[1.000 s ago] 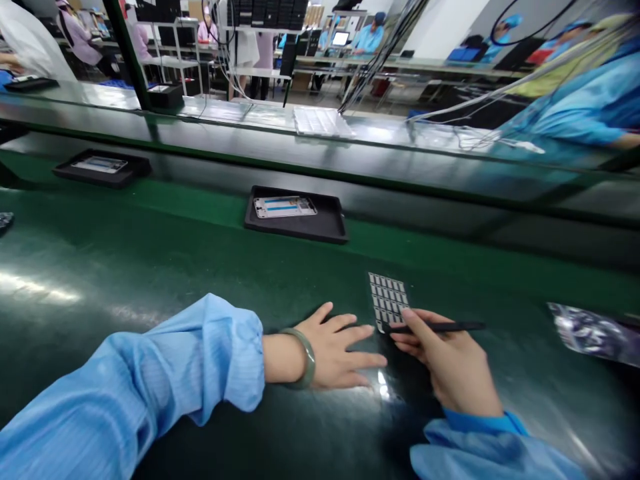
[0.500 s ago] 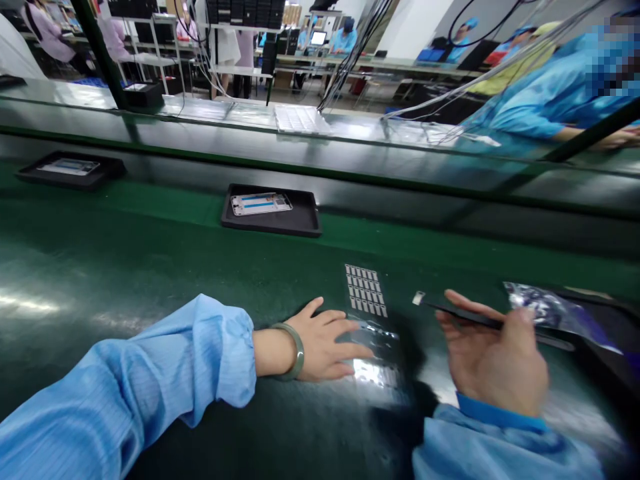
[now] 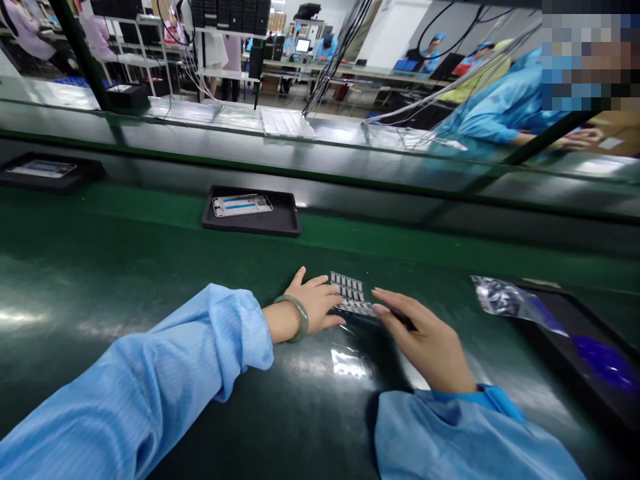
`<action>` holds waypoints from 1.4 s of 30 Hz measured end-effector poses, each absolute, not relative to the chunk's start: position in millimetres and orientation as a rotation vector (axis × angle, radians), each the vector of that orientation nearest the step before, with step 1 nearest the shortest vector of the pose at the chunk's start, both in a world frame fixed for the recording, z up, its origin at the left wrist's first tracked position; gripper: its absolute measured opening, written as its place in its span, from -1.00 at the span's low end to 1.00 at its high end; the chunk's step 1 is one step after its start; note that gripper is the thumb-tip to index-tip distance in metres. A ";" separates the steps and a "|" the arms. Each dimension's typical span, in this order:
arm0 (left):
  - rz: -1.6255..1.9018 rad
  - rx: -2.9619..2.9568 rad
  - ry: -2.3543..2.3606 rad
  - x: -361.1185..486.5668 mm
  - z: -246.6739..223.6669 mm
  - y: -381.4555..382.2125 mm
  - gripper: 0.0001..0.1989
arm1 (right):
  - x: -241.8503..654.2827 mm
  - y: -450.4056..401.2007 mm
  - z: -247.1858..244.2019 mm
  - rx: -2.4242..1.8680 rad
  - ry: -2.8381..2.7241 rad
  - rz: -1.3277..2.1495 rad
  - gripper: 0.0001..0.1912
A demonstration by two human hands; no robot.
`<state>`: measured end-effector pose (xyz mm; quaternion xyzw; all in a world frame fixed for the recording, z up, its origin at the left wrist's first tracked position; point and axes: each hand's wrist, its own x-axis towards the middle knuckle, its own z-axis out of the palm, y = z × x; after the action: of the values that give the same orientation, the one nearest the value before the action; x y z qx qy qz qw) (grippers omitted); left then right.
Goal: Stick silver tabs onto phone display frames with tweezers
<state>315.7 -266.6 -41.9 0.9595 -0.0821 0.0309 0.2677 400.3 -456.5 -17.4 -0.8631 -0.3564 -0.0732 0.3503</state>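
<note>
Stretched fingers of my left hand (image 3: 314, 305) lie flat over the left edge of a sheet of small grey-white stickers (image 3: 349, 285). At the sheet's lower right corner are the thumb and index fingertips of my right hand (image 3: 425, 337), close together. A dark length of the black tweezers (image 3: 404, 320) shows between the fingers of that hand; their tip is hidden. I cannot tell whether the fingertips also pinch the sheet. Below the sheet, clear film (image 3: 350, 363) reflects the light on the green worktop.
Beyond the hands, a black tray (image 3: 285, 223) holds a phone frame (image 3: 243, 205). Another black tray (image 3: 90, 168) stands far left. To the right, a silvery plastic bag (image 3: 510, 303) lies over a dark tray (image 3: 560, 300). A co-worker in blue (image 3: 500, 110) sits across the bench.
My left hand has slid forward from the clear film onto the sheet. My right hand has come left to the sheet's corner; the small piece at the tweezers' tip is out of sight.
</note>
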 end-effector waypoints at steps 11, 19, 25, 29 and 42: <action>0.242 2.161 -0.152 297.5 -33.7 -258.0 -0.83 | 382.9 -448.0 -4.4 -2.119 -1.047 -0.053 -0.68; 0.219 1.706 -0.009 265.8 -26.7 -263.6 -0.76 | 358.0 -438.5 5.7 -1.985 -1.005 -0.051 -0.78; 0.177 1.529 0.124 259.0 -21.9 -263.7 -0.75 | 348.6 -434.7 6.7 -1.953 -0.945 0.011 -0.84; 0.156 1.455 0.140 258.7 -19.2 -263.7 -0.75 | 348.2 -434.1 8.0 -1.932 -0.932 0.092 -0.86; 0.097 1.268 0.176 250.5 -16.7 -268.1 -0.71 | 341.3 -432.3 14.7 -1.951 -0.916 0.042 -0.76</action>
<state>250.5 -268.1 -16.7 0.5915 0.0820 0.0452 0.8008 341.3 -432.3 14.7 -0.7972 -0.3745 0.0174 0.4732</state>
